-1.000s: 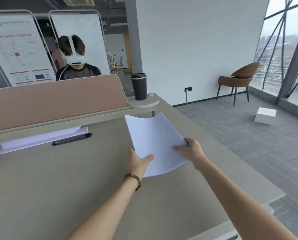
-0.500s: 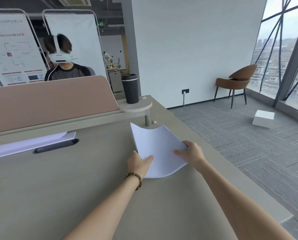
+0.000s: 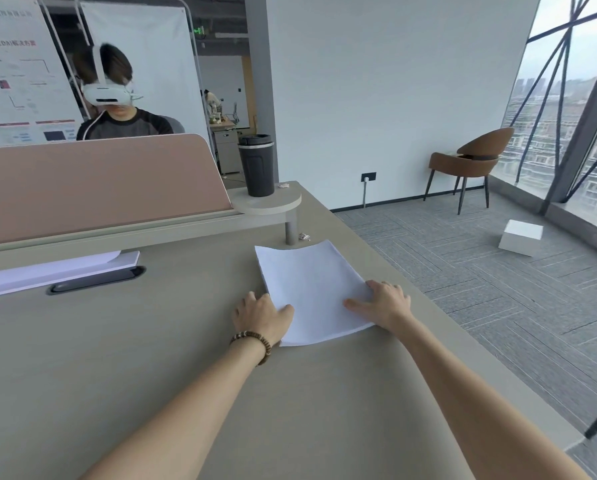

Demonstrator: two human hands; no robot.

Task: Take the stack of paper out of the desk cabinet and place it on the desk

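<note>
Left hand (image 3: 260,315) hides the paper stack's (image 3: 311,289) near-left corner.

Stack of paper (image 3: 311,289) is white and matt, on a smooth matt beige desk (image 3: 117,358); divider panel (image 3: 92,188) looks cloth-covered, tumbler (image 3: 256,165) dark satin plastic or metal, bracelet (image 3: 253,341) of brown wooden beads, floor (image 3: 480,289) grey carpet.

1. Dark travel mug (image 3: 256,165) upright on a small round shelf (image 3: 268,203), upper middle of the frame.
2. Pink divider panel (image 3: 92,185) across the left.
3. Seated person (image 3: 117,109) in a white headset behind it, upper left.
4. Printed poster (image 3: 16,74) at far upper left.
5. Brown chair (image 3: 470,164) by the window, right.
6. White box (image 3: 520,237) on grey carpet, right.
7. Dark slot (image 3: 96,279) at left, just below a flat white slab (image 3: 52,271).
</note>
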